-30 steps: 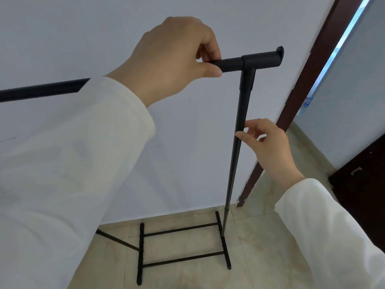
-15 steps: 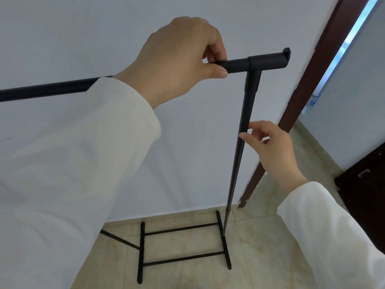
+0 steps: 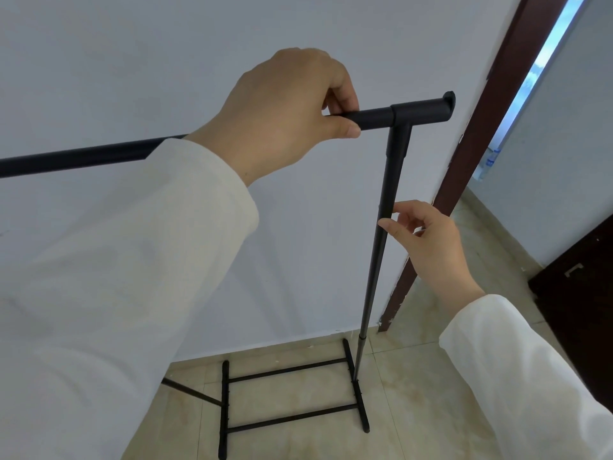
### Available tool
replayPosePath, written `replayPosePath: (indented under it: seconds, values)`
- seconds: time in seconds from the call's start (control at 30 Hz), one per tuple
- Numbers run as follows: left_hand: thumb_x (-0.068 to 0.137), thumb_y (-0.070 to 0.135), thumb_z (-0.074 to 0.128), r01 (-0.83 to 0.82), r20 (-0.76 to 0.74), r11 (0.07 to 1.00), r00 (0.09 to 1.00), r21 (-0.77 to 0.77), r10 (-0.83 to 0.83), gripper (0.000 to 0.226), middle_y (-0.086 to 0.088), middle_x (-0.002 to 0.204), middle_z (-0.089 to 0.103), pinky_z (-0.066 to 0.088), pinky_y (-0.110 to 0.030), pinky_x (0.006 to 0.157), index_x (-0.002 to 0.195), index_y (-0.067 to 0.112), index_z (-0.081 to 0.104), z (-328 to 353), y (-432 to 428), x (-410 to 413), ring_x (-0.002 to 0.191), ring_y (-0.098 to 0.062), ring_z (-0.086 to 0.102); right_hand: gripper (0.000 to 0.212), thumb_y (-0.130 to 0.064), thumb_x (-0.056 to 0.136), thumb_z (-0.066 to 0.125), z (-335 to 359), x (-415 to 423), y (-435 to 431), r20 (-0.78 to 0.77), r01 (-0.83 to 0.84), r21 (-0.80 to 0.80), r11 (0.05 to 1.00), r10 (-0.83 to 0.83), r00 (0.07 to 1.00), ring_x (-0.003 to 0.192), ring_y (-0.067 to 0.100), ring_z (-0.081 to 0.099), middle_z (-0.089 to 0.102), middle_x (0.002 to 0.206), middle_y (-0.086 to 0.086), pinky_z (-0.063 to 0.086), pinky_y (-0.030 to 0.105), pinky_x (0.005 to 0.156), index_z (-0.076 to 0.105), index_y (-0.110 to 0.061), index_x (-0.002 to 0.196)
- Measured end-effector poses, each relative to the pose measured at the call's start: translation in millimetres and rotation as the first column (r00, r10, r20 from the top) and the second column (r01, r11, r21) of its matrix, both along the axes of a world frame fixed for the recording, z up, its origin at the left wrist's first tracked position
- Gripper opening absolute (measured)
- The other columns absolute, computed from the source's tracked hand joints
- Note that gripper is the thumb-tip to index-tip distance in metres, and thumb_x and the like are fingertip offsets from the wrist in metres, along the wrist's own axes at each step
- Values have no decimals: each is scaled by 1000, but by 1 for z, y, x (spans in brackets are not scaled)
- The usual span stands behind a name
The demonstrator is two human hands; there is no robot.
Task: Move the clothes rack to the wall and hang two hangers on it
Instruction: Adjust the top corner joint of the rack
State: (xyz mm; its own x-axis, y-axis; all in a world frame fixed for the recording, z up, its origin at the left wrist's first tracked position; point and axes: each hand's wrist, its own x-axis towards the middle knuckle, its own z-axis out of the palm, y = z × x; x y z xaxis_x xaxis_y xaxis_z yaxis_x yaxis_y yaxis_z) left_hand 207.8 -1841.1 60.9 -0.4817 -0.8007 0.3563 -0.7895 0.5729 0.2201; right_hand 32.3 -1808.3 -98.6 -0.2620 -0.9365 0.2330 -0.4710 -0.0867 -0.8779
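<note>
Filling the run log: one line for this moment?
left hand grips rack top bar | right hand fingers on upright | no hangers visible

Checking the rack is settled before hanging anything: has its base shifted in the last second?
No. The rack base sits as close to the door frame foot and the wall as before.

The scene is evenly and softly lit. Daylight is admitted through a bright strip (image 3: 534, 71) at the upper right, where detail is blown out. Faint shadows are cast on the wall (image 3: 132, 61). Lines are bent by wide-angle distortion toward the edges.
</note>
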Motion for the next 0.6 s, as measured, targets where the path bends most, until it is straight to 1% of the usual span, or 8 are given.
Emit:
replayPosePath:
  seconds: [0.1,0.27,0.33,0.43,0.5,0.6]
  values:
    - [82,37,60,0,-5,1000,1000,1,0,18,12,94,53,38,-29,81,97,27,65,-3,-1,-2,102,-11,52,13,-26,80,64,-3,-2,0,4,8,4,1000,-8,1000,67,7,47,50,70,-10,37,2,57,58,-28,91]
    - [81,37,61,3,-15,1000,1000,-3,-3,19,11,95,54,39,-29,80,97,27,65,-6,-5,-5,101,-12,53,12,-26,81,64,-6,-4,-3,2,20,16,1000,-20,1000,66,7,46,50,70,-10,37,2,58,59,-27,92]
    - [81,37,61,4,-21,1000,1000,18,-3,19,12,94,54,41,-30,82,97,27,65,-5,-6,-6,100,-12,54,13,-27,81,63,-6,-5,-4,-2,28,29,999,-28,1000,66,6,46,50,70,-10,37,4,59,59,-26,93]
    - [81,37,62,9,-39,999,999,53,-6,18,12,92,54,45,-36,89,96,28,65,-4,-7,-7,98,-12,55,13,-27,81,63,-6,-5,-4,11,34,30,999,-34,999,66,6,45,49,69,-10,37,3,58,60,-26,93]
    - [81,37,62,9,-53,998,999,70,-5,18,13,92,56,45,-36,89,96,28,65,-4,-7,-8,98,-12,56,13,-26,81,63,-6,-4,-3,28,44,31,999,-44,999,66,6,45,49,69,-10,37,6,61,59,-27,93]
    - [82,36,60,19,-85,997,996,75,-13,19,13,94,58,43,-27,85,99,27,64,-8,-6,-10,99,-10,57,15,-27,81,63,-7,-4,0,47,73,36,997,-75,996,67,7,46,50,70,-10,38,14,65,60,-25,96]
